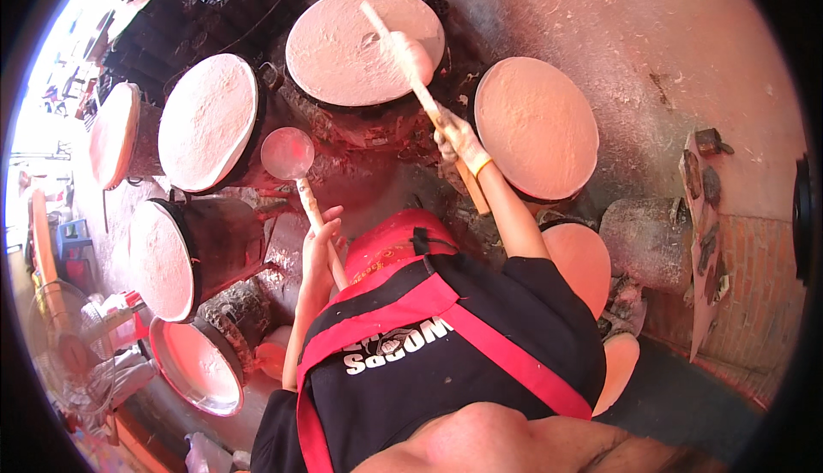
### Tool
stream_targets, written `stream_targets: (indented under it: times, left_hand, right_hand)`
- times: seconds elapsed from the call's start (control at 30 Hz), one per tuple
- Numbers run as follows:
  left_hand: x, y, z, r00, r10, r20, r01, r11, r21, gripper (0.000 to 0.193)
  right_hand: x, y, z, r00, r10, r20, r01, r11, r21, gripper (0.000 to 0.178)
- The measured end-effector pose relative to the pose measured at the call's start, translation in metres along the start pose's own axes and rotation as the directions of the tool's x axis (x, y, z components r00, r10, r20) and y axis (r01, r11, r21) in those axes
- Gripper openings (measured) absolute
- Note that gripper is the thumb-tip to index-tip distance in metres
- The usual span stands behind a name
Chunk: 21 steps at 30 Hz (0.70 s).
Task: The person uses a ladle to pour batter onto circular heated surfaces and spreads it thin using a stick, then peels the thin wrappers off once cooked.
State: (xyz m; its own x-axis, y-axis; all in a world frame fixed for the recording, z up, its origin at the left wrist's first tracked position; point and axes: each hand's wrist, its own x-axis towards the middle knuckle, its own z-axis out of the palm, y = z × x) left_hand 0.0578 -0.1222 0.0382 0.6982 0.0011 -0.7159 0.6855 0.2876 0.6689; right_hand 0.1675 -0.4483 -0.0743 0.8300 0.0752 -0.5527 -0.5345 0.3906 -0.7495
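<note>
My right hand (459, 143) is closed round the wooden handle of a long stick-like spatula (381, 27), which slants across the far middle round griddle (326, 53). A pale sheet with a rough surface covers that griddle. A rounded pinkish piece (413, 60) shows against the stick there; I cannot tell whether it belongs to the tool. Nearer me, my left hand (321, 246) holds the wooden handle of a ladle (288, 153), its round bowl raised between the griddles. Another covered griddle (536, 130) stands just right of my right hand.
More pale-topped griddles stand around me, including the left one (210, 121) and the lower left one (161, 259). Black perforated coal cylinders (189, 23) are stacked at the far left. A fan (73, 344) stands at left, a grey drum (647, 241) and an upright board (701, 250) at right.
</note>
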Motion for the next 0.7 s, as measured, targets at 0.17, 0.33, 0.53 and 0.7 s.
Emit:
stream_targets:
  times: [0.17, 0.33, 0.53, 0.7]
  left_hand:
    - [0.006, 0.009, 0.035, 0.998, 0.016, 0.062, -0.011, 0.998, -0.066, 0.029]
    - [0.011, 0.017, 0.036, 0.986, -0.005, 0.169, 0.015, 0.998, -0.055, 0.029]
    - [0.011, 0.029, 0.034, 0.982, 0.0, 0.19, 0.029, 0.988, -0.151, 0.016]
    - [0.019, 0.03, 0.039, 0.989, 0.054, 0.14, -0.029, 0.985, -0.171, 0.017]
  right_hand:
    - [0.044, -0.051, 0.046, 0.965, -0.219, -0.142, 0.213, 0.975, -0.056, 0.028]
    - [0.031, -0.057, 0.063, 0.98, -0.142, 0.141, 0.178, 0.942, -0.286, 0.029]
    - [0.016, -0.019, 0.073, 0.896, -0.273, -0.349, 0.316, 0.946, 0.072, 0.031]
    - [0.005, -0.04, 0.067, 0.96, -0.228, -0.163, 0.211, 0.971, -0.116, 0.042]
